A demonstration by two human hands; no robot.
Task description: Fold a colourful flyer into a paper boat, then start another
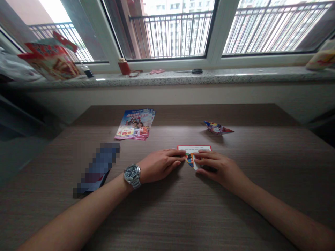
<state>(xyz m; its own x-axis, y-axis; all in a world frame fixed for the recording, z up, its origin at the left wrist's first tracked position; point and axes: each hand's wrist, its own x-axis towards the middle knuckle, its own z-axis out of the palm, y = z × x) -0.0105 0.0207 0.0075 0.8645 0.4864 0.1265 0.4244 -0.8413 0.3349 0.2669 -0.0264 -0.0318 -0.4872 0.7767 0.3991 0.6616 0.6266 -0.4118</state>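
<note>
"Folded glossy flyer [191,160] under those hands, wasn't it?"
"Yes, only partly shaped, on the wood-grain tabletop [167,223]; left hand [159,165] and right hand [217,167] lay flat and open on it, fingertips just apart."
"Anything finished?"
"One creased, pointed paper boat [217,128]; leftward, a flat stack of flyers [134,124] lay unfolded."

"89.9" on the flyer stack [134,124]

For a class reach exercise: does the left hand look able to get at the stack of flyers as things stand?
Probably yes. The left hand lies close to the stack of flyers, with only bare wooden tabletop between them; the pixelated object lies aside.
</note>
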